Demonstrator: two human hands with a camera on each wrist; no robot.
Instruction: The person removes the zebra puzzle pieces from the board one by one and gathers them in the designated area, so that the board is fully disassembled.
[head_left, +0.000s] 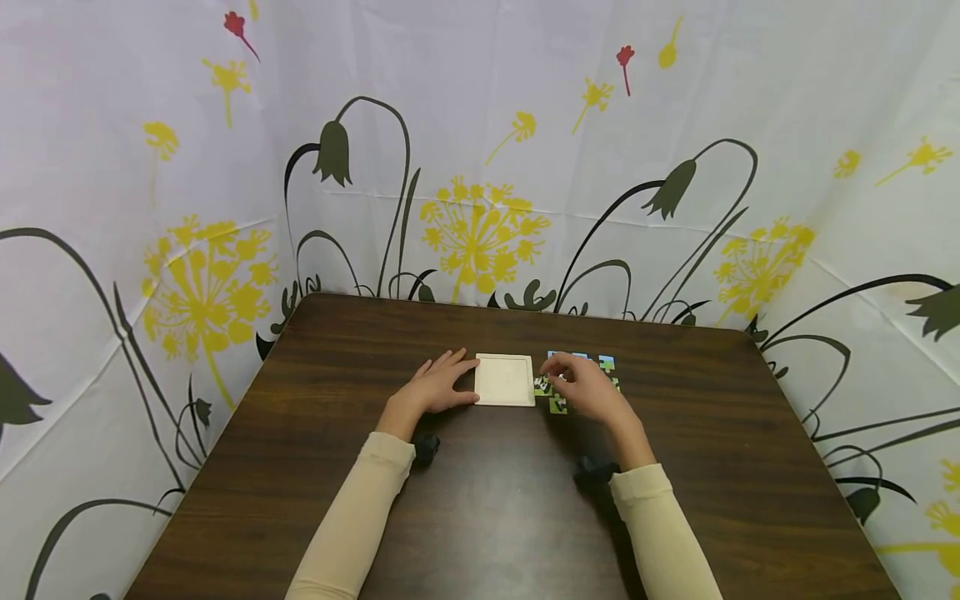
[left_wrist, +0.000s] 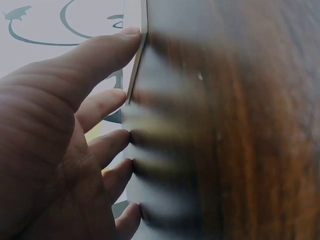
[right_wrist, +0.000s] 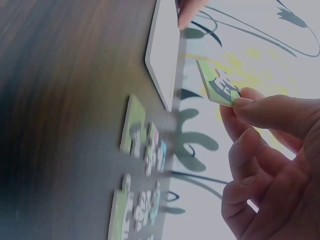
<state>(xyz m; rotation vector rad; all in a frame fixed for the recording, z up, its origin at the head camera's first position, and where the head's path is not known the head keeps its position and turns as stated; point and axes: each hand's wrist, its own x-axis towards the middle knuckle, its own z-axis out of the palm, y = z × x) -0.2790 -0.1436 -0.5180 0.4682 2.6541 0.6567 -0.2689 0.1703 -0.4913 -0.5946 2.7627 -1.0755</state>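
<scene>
My left hand (head_left: 435,385) steadies a shallow pale wooden puzzle tray (head_left: 504,381), thumb and forefinger touching its left edge. In the left wrist view the thumb (left_wrist: 107,52) lies along that edge, the other fingers spread with their tips on the dark table. Just right of the tray, my right hand (head_left: 588,390) pinches a green puzzle piece (right_wrist: 217,82) with a black-and-white picture between thumb and fingers, raised above the table. Under and around this hand lie several loose puzzle pieces (head_left: 558,406), partly hidden by it.
The dark wooden table (head_left: 495,492) extends around the tray, its far edge (head_left: 420,301) against a white curtain (head_left: 480,100) printed with flowers. More loose pieces (head_left: 607,362) lie right of the tray in green, blue and white.
</scene>
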